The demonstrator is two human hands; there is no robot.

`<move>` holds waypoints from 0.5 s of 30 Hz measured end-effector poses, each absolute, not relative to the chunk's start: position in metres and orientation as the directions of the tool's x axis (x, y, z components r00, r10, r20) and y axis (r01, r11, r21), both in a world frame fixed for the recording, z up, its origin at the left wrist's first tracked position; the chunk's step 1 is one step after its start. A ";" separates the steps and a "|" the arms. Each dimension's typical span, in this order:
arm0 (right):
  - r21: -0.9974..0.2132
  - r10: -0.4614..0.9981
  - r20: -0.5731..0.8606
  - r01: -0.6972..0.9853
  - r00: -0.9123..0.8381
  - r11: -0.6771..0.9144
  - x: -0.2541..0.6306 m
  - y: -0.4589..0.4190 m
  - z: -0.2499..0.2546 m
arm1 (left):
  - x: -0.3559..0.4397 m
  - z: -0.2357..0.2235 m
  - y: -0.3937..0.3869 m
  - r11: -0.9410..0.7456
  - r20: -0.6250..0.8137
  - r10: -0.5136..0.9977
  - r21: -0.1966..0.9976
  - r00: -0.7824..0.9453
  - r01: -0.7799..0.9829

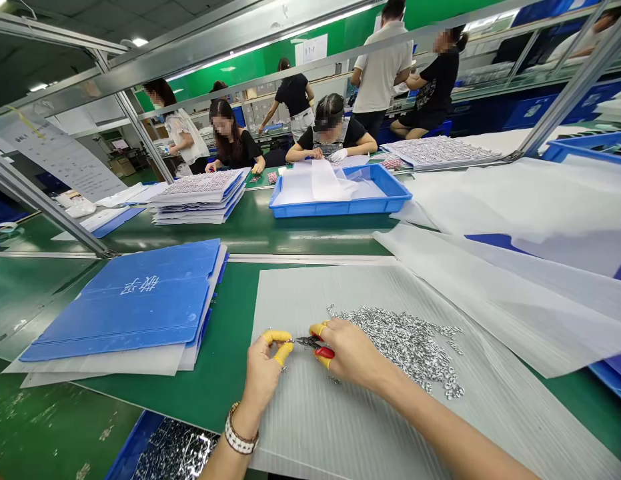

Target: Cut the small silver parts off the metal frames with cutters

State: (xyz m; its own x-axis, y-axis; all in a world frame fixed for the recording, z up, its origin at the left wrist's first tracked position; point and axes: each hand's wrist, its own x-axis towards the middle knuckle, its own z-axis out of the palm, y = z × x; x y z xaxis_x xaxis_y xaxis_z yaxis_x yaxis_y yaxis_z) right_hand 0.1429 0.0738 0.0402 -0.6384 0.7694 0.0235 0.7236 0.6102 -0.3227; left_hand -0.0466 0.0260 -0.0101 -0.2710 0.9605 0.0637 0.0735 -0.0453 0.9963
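The head view looks down at two hands on a green desk. The left hand is closed, and its finger and thumb pinch a tiny silver bit. The right hand is closed on small snips with red handles. The tips of the snips are just beside the tiny bit. Yellow finger caps cover some fingertips. A bead bracelet sits on the left wrist.

A silver pile lies just past the right hand, on a gray sheet. Both hands rest over this sheet. Left of the hands is a blue folder stack. Below the left hand is a blue bin with metal parts in it.

Farther off, across the desk, are a blue tray and paper stacks. Two co-workers sit past them.
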 end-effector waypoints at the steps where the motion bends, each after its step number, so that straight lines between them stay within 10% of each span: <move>1: -0.317 0.768 0.023 0.724 -0.640 0.613 0.144 0.074 0.039 | -0.047 -0.010 0.026 -0.053 0.074 0.961 0.995 -0.265 0.087; 15: -0.232 0.760 0.035 0.735 -0.649 0.638 0.147 0.069 0.042 | -0.047 -0.006 0.025 -0.189 0.257 0.954 0.914 -0.154 0.358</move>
